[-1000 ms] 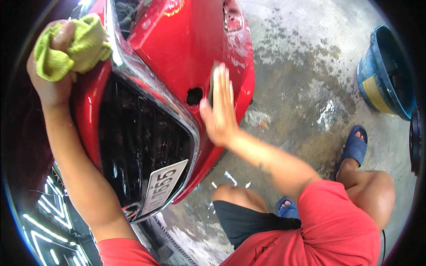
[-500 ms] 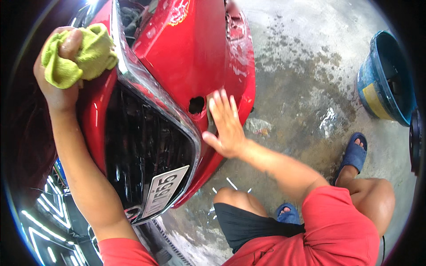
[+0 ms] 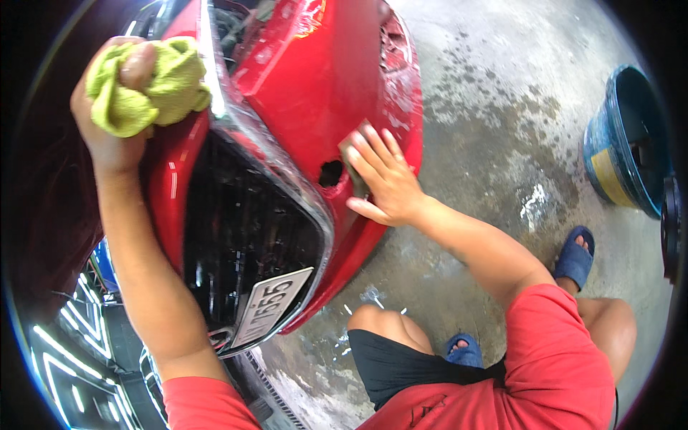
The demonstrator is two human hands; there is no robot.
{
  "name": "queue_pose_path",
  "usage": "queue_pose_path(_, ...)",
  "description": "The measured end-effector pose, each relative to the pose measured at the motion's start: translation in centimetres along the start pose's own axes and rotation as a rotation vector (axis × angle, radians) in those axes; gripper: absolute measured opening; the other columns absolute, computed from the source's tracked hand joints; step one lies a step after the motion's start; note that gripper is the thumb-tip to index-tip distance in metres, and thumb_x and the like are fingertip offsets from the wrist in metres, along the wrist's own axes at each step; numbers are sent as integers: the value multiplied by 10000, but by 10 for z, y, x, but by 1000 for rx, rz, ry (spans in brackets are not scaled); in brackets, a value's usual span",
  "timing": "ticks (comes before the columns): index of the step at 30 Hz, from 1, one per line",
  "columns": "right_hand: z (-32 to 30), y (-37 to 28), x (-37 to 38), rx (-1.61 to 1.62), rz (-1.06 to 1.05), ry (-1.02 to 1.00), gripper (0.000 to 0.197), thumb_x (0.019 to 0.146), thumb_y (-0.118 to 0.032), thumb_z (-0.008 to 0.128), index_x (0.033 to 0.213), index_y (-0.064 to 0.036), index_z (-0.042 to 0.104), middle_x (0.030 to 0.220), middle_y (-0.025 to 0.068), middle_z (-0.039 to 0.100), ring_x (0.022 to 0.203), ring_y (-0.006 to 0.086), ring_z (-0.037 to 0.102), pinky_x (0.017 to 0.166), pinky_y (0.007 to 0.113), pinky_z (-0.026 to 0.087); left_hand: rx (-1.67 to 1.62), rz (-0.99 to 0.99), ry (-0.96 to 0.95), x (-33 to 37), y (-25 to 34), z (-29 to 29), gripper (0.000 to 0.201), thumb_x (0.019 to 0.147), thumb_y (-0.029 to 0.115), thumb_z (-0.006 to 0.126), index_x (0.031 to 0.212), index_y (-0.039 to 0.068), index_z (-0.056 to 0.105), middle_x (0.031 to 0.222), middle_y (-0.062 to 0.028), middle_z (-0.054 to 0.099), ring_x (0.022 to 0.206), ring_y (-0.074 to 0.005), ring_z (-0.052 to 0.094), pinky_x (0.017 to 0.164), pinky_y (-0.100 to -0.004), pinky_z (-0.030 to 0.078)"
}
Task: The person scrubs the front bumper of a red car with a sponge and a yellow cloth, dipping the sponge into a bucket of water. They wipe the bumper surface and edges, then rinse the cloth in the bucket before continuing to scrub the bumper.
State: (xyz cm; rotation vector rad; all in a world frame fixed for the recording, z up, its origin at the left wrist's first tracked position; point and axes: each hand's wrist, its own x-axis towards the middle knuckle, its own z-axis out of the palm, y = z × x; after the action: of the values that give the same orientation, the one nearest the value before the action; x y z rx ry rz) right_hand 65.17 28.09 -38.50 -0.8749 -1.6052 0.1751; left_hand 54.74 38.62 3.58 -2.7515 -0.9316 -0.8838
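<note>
My left hand (image 3: 118,107) is closed round a crumpled yellow-green cloth (image 3: 175,82), at the upper left over the car's red front. Flat against the red bumper (image 3: 315,100), my right hand (image 3: 383,179) presses a grey-brown piece of sandpaper (image 3: 347,143) under its stretched fingers. Most of that sheet is hidden by the palm. Just left of it is a round dark hole (image 3: 330,173) in the bumper. The paint around there looks wet and dull in patches.
A black grille (image 3: 244,222) with a white number plate (image 3: 272,304) lies left of my right hand. On the wet concrete floor (image 3: 487,172) at right stands a blue bucket (image 3: 602,154) with a yellow patch. My sandalled feet (image 3: 575,258) are below it.
My right hand has slid up and away along the bumper past the hole, the sandpaper moving with it. The whole view has shifted slightly; my left hand keeps the cloth.
</note>
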Motion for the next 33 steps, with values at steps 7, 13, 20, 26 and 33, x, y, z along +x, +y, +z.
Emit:
queue_pose_path(7,-28,21,60,-43,-401,-118,837,926,-494,736,1657,-187,466,1743,60,418,1650,343,292,1334,621,153,99,83,-44,-2,-18,-17,275,987,216,727,1095,-35,761,1100,-108,755,1007,-186,700,917,-324,554)
queue_pose_path(13,-38,35,38,-25,-276,-33,880,911,-496,750,1651,-117,462,1759,90,387,1655,356,279,1340,603,132,203,345,11,24,-24,-20,288,986,254,772,1140,12,796,1067,-63,774,962,-153,721,926,-316,561)
queue_pose_path(20,31,-101,-34,291,476,56,986,1049,-480,607,1733,21,104,1793,316,86,1677,489,25,1316,652,62,139,16,-59,6,-2,-16,269,973,219,773,1068,-30,740,959,-49,714,880,-129,655,845,-281,521)
queue_pose_path(26,-4,3,82,300,593,376,813,1124,-433,518,1709,35,203,1773,299,206,1659,458,173,1326,593,125,160,141,-83,16,-17,-19,303,1004,245,725,1101,-41,758,1044,-69,734,958,-163,682,907,-298,533)
queue_pose_path(33,33,-102,1,303,604,251,864,1134,-420,486,1745,-11,33,1818,257,40,1691,426,5,1323,620,38,143,43,-98,8,1,-17,241,1007,244,756,1029,5,740,952,-25,705,882,-116,641,837,-281,516)
